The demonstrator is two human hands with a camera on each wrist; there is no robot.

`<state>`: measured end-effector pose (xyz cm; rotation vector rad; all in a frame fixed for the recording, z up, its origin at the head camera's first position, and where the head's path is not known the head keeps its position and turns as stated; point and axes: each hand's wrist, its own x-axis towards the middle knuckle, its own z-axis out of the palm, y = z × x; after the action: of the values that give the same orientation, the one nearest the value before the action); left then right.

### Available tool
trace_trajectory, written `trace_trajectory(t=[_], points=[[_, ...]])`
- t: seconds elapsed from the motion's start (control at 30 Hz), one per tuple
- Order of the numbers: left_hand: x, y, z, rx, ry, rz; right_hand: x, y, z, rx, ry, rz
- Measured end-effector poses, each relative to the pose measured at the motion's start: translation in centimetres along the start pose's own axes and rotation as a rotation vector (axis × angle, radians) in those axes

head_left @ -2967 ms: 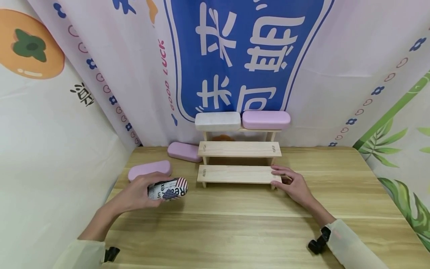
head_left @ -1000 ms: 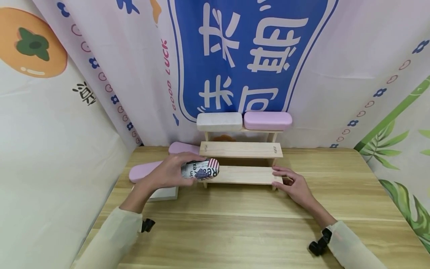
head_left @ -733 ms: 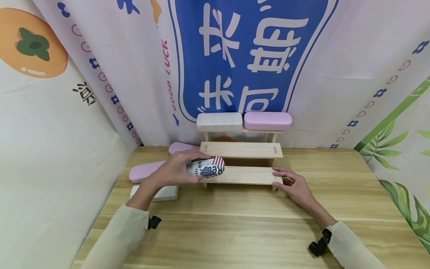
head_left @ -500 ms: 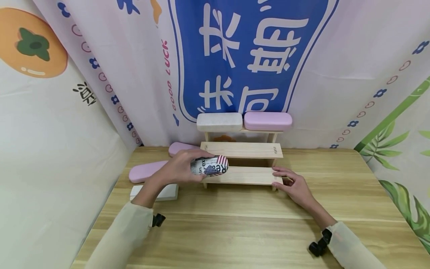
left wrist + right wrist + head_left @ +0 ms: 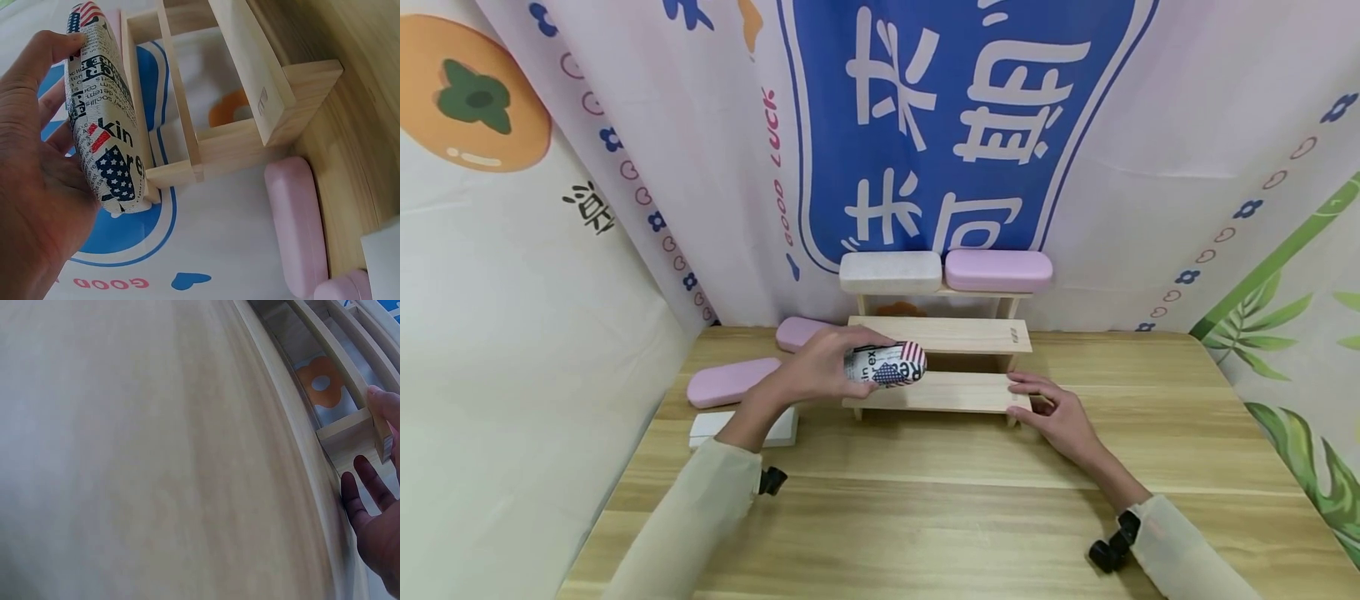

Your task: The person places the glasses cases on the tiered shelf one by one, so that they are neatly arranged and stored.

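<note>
A three-tier wooden step rack stands at the back of the table. My left hand grips a glasses case printed with newspaper lettering and flags. It holds this case by one end, fingers behind and thumb in front, over the left part of the lowest step. In the left wrist view the printed case spans thumb and fingers. At the right end of the lowest step, my right hand holds the board between thumb and fingers. A pale grey case and a pink case sit side by side on the top step.
Left of the rack lie two lilac cases and a white box, partly covered by the left forearm. The wooden table reaches back to a printed curtain.
My left hand has carried the printed case right and slightly away, from over the table left of the rack to over the lowest step. The right hand stays at the board's end.
</note>
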<state>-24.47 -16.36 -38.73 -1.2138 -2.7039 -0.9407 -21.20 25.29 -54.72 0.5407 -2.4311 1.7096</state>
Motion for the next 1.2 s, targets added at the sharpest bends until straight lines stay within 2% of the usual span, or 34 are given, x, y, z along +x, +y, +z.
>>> trace_trajectory(t=[0.4, 0.63, 1.2], points=[[1.9, 0.8, 0.6, 0.000, -0.015, 0.008, -0.1, -0.3, 0.1, 0.020, 0.001, 0.005], [3.0, 1.0, 0.9, 0.044, -0.011, 0.043, -0.1, -0.6, 0.2, 0.015, 0.000, 0.007], [5.4, 1.6, 1.8, 0.056, -0.035, -0.012, -0.1, -0.4, 0.2, -0.027, 0.005, 0.006]])
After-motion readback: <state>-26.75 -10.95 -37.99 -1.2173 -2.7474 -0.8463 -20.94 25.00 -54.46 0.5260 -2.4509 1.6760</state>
